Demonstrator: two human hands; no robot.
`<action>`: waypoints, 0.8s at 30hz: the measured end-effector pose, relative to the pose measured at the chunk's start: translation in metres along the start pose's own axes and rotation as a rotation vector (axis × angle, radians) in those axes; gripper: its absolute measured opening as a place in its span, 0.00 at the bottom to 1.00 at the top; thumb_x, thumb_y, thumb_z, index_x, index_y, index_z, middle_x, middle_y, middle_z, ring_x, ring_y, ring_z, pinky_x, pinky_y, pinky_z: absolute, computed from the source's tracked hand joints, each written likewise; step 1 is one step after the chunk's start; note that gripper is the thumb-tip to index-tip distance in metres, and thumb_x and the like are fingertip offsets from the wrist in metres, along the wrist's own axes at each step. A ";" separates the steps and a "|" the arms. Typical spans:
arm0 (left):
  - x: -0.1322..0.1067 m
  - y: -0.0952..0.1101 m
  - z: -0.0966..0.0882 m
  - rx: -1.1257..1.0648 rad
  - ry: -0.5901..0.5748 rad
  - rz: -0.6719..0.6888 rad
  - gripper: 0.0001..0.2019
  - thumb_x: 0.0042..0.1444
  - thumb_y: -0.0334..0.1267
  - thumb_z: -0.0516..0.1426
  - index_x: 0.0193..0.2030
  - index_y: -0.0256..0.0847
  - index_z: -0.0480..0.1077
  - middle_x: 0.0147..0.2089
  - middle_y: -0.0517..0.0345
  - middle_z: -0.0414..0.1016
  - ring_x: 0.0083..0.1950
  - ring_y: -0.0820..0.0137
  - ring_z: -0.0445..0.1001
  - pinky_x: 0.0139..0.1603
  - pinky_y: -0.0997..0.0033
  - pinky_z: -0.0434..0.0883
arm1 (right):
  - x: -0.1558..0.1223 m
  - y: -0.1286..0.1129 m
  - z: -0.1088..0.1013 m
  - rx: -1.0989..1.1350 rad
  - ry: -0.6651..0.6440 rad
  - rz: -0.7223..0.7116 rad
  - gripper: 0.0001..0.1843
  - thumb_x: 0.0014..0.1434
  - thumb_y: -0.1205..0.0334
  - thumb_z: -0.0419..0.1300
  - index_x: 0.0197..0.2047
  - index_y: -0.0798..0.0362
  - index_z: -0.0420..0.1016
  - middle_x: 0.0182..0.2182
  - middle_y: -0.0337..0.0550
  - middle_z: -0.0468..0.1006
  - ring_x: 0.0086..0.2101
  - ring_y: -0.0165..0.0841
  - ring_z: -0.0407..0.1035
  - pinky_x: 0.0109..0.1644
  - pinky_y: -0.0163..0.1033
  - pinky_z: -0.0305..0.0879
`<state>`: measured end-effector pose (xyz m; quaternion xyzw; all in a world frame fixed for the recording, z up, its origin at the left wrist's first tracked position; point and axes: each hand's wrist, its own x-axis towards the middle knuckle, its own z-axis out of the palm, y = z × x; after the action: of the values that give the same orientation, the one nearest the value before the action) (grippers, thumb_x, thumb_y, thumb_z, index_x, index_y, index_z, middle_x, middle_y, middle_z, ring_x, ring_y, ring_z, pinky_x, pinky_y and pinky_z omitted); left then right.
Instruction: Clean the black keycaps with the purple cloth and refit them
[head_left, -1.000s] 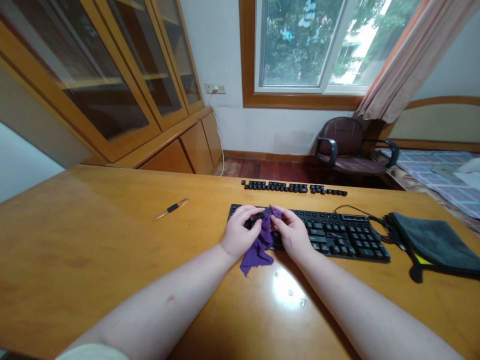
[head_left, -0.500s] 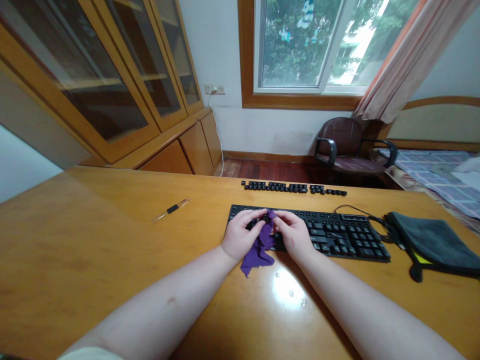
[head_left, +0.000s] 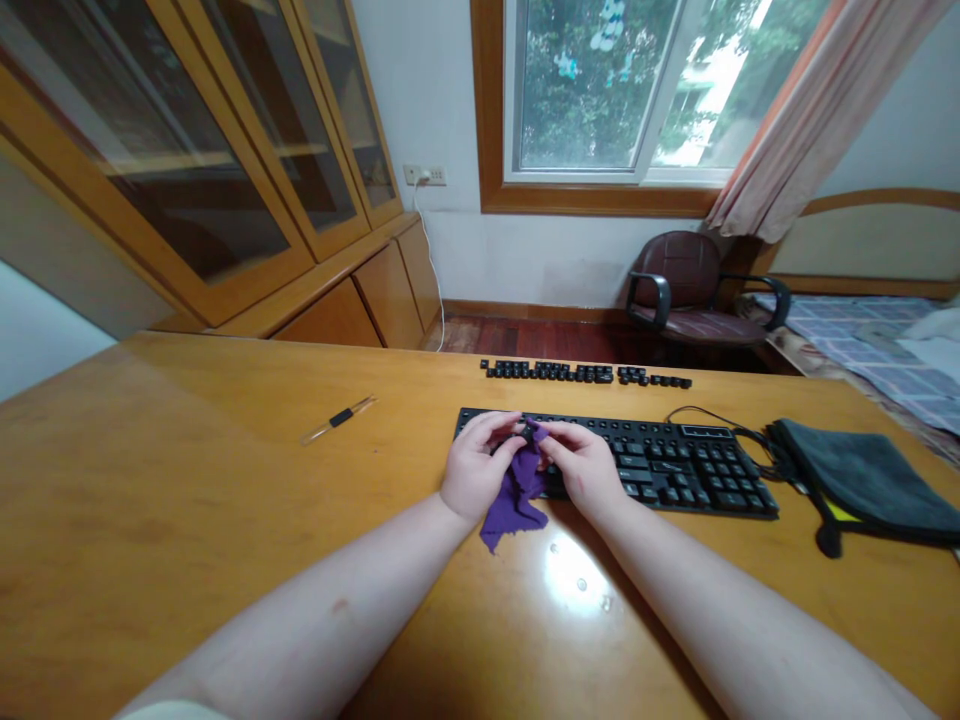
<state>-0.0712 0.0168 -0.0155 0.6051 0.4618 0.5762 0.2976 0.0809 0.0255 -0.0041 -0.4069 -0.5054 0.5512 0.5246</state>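
Note:
My left hand (head_left: 476, 465) is closed, its thumb and fingertips pinching a small black keycap (head_left: 527, 434), largely hidden by fingers and cloth. A ragged purple cloth (head_left: 517, 505) is gripped in the fingertips of my right hand (head_left: 585, 465), bunched against the keycap. Its loose end hangs down onto the desk. Both hands meet just above the left half of a black keyboard (head_left: 675, 468), covering part of it. The top row of the keyboard lacks its caps. Behind the keyboard, several loose black keycaps (head_left: 551, 371) lie in rows.
On the wooden desk (head_left: 187, 500), a keycap puller (head_left: 339, 416) with a black middle lies at the left. A dark grey pouch (head_left: 862, 475) and a coiled cable (head_left: 772, 460) are at the right. Beyond the desk stands an office chair (head_left: 686, 285).
The fingertips have shifted slightly around the keycap and cloth, and the cloth's top fold has changed shape. The whole view has moved a little; the objects on the desk stay put.

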 end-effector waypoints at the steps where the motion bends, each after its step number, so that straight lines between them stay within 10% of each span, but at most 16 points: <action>1: 0.000 0.000 0.000 -0.009 0.009 -0.005 0.12 0.51 0.37 0.59 0.43 0.44 0.74 0.43 0.53 0.77 0.42 0.67 0.76 0.48 0.65 0.74 | 0.000 0.000 0.000 -0.004 -0.001 -0.003 0.11 0.46 0.57 0.65 0.34 0.51 0.80 0.26 0.40 0.77 0.21 0.28 0.67 0.27 0.36 0.68; 24: 0.001 0.010 -0.002 0.029 -0.007 0.050 0.04 0.51 0.36 0.60 0.33 0.44 0.77 0.34 0.57 0.79 0.39 0.68 0.77 0.45 0.66 0.74 | -0.004 0.004 -0.003 -0.068 0.027 -0.085 0.08 0.49 0.57 0.64 0.34 0.48 0.81 0.30 0.41 0.79 0.22 0.28 0.68 0.28 0.37 0.69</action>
<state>-0.0712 0.0134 -0.0061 0.6228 0.4538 0.5746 0.2758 0.0834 0.0224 -0.0093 -0.4100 -0.5338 0.5053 0.5400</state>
